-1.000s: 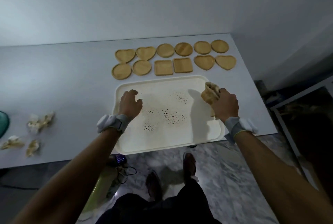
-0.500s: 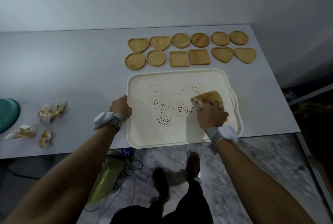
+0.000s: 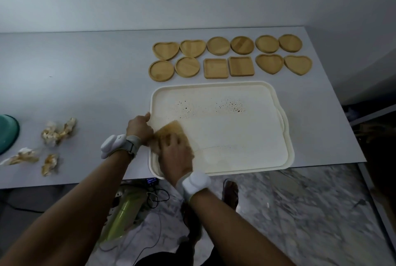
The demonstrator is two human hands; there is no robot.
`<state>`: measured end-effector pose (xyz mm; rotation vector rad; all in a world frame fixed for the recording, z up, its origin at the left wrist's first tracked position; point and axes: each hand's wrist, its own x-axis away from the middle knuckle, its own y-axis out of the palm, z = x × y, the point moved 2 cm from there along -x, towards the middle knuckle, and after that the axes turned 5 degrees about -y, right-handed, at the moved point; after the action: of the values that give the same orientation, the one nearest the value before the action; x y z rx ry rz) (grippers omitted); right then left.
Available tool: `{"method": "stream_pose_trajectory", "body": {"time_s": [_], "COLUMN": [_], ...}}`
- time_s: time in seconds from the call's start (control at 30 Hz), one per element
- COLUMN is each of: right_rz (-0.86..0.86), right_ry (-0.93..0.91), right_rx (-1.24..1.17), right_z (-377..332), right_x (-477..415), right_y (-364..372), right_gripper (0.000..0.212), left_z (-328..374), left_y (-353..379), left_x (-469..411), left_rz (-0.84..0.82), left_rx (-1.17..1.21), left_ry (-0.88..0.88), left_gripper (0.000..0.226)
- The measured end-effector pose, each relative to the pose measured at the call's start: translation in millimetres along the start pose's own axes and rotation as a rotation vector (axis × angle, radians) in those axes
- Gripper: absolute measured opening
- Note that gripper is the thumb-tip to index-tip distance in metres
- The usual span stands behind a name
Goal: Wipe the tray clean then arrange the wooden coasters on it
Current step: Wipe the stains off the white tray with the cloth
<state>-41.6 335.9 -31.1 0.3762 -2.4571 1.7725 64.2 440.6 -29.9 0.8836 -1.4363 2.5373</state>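
A cream rectangular tray (image 3: pixel 287 137) lies at the table's near edge. Dark specks (image 3: pixel 232 106) remain along its far half, and its near half looks smeared. My right hand (image 3: pixel 175 154) presses a stained brown wipe (image 3: pixel 171 131) flat onto the tray's near left corner. My left hand (image 3: pixel 139 127) holds the tray's left rim. Behind the tray, several wooden coasters (image 3: pixel 216 68) lie in two rows: round, heart-shaped and square ones.
Three crumpled, stained wipes (image 3: pixel 57 131) lie on the grey table at the left, beside a teal bowl's edge (image 3: pixel 8 133). The table's right edge drops off past the tray. Below are marble floor, a green device and cables.
My right hand has dragged the wipe across the tray from its right side to the near left corner, clearing the central specks. My left hand stays on the left rim.
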Motion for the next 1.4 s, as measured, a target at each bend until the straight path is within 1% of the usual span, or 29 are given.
{"method": "stream_pose_trajectory", "body": {"time_s": [0.07,0.17,0.23,0.3,0.43,0.5,0.57,0.67,0.73,0.83,0.87,0.93,1.0,1.1,1.17,1.27,1.4], "right_rz": [0.004,0.045,0.081,0.137,0.213,0.255,0.262,0.249,0.208,0.178,0.175,0.156,0.128,0.113,0.106,0.105,0.199], "right_ry": [-0.062,-0.099,-0.062,0.048,0.369,0.492,0.538,0.496,0.376,0.110,0.046,-0.018,-0.050,-0.057,-0.028,0.092,0.262], "right_rx": [0.080,0.027,-0.009,-0.003,0.030,0.013,0.007,-0.040,-0.068,-0.097,-0.112,-0.108,-0.060,-0.070,-0.048,-0.031,-0.010], "right_z": [1.6,32.9,65.6,107.0,193.4,214.9,212.4,175.8,136.6,70.6,53.4,33.1,30.6,46.0,66.3,113.3,181.9], "right_x": [9.0,22.3,34.0,44.6,63.5,68.7,66.3,54.4,43.2,20.1,10.2,-12.3,-36.1,-63.4,-75.1,-80.9,-66.4], "right_y": [7.5,1.7,-9.7,-21.9,-41.3,-46.8,-46.2,-36.6,-26.1,-14.3,-12.8,-13.7,-15.7,-24.9,-31.1,-43.2,-65.1], "right_gripper": [0.033,0.038,0.042,0.042,0.038,0.038,0.039,0.036,0.037,0.041,0.040,0.037,0.036,0.032,0.034,0.036,0.037], "left_z": [-0.8,-0.4,0.1,0.2,0.3,0.5,0.5,0.7,0.6,-0.4,-0.7,-1.2,-2.0,-3.8,-3.8,-3.7,-4.8], "left_y": [0.1,1.7,1.8,1.4,0.5,0.5,0.9,1.6,1.4,1.6,2.2,3.1,3.9,6.2,8.0,9.7,9.3], "left_x": [-0.1,0.9,1.6,2.3,3.3,2.9,2.7,2.5,2.1,1.6,1.3,0.2,-1.7,-4.6,-6.1,-7.1,-6.2], "left_rz": [0.002,-0.017,-0.015,-0.010,-0.029,-0.049,-0.054,-0.060,-0.063,-0.062,-0.065,-0.073,-0.068,-0.047,-0.045,-0.043,-0.024], "left_rx": [0.006,0.042,0.047,0.046,0.070,0.090,0.112,0.121,0.119,0.096,0.090,0.099,0.102,0.072,0.059,0.053,0.073], "left_ry": [-0.005,-0.007,-0.012,-0.019,-0.035,-0.041,-0.049,-0.047,-0.044,-0.028,-0.021,-0.014,-0.016,-0.010,-0.011,-0.009,-0.021], "left_gripper": [0.058,0.057,0.057,0.058,0.058,0.058,0.058,0.059,0.059,0.059,0.059,0.059,0.060,0.060,0.062,0.064,0.061]}}
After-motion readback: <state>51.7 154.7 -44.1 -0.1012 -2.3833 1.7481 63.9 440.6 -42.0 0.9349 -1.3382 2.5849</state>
